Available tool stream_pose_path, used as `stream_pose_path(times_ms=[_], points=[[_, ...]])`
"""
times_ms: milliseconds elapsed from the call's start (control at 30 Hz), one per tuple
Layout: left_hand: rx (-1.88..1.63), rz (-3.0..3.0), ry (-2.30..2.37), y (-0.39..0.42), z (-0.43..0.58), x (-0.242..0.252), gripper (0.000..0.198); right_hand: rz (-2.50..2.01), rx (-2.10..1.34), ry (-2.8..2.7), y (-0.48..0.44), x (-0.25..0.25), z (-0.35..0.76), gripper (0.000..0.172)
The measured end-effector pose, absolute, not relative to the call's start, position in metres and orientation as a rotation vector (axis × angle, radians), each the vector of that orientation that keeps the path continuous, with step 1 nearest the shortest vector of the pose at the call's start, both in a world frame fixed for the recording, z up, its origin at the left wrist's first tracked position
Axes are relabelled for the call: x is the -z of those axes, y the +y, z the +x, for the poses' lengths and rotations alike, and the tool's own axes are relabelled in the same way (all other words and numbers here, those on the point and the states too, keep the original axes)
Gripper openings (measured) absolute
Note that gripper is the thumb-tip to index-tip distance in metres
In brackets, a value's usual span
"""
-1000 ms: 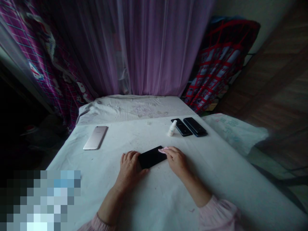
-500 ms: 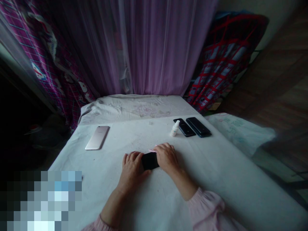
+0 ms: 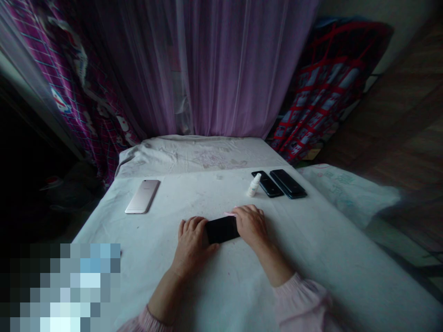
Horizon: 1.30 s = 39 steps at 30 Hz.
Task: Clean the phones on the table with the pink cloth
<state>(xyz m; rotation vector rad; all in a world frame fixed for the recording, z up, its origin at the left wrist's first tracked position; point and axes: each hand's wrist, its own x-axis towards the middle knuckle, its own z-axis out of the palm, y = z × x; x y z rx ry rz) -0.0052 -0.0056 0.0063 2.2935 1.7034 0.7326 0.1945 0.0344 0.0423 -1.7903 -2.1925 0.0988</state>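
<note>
Sheer purple curtains (image 3: 224,69) hang behind a table spread with white cloth (image 3: 194,295), where a flat black rectangular phone (image 3: 222,230) lies between the person's hands, dark face upward. The left hand (image 3: 192,240) clasps its left end; the right hand (image 3: 252,226) covers the other end, its fingers closed on a thin pink cloth (image 3: 230,213), how firmly I cannot tell. Should the left hold loosen, sideways pressure could skid the phone across the table covering. The pink cloth might bunch or slip free, since only a sliver shows. Just beyond the right hand, a small white plastic bottle (image 3: 254,186) stands upright; a wide swing could tip it against the slim dark handset (image 3: 272,186) beside it.
</note>
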Motion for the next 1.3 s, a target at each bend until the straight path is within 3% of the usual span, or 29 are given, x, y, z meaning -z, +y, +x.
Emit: stream_pose_path(times_ms=[467, 667, 1300], points=[[-0.844, 2.262, 1.775, -0.006, 0.000, -0.005, 0.063, -1.550, -0.235, -2.360, 0.024, -0.044, 0.130, 0.030], [-0.760, 2.276, 1.727, -0.004, -0.004, -0.003, 0.073, -1.546, -0.274, -2.330, 0.030, -0.045, 0.150, 0.029], [-0.709, 2.245, 1.675, -0.003, -0.006, -0.005, 0.074, -1.580, -0.226, -2.263, 0.031, -0.043, 0.178, 0.031]])
